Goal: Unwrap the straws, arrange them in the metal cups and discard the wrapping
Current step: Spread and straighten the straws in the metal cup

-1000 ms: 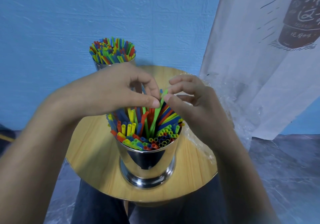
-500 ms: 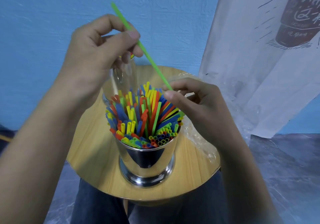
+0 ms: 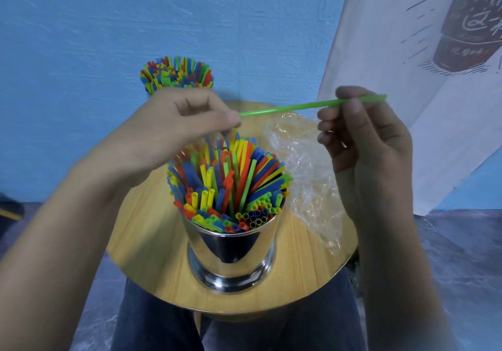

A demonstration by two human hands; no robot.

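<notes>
R hand [image 3: 364, 139] is pinching green straw [image 3: 285, 108], upper right. L hand [image 3: 173, 130] is curling fingers by its other end; grip unclear.

Head view, close, down onto table [image 3: 163, 269]

Green straw [image 3: 293, 107] in right hand [image 3: 366, 144] (near-level)

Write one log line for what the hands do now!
left hand: pinches green straw | right hand: pinches green straw | green straw: roughly level, in the air | wrapping: on table
</notes>
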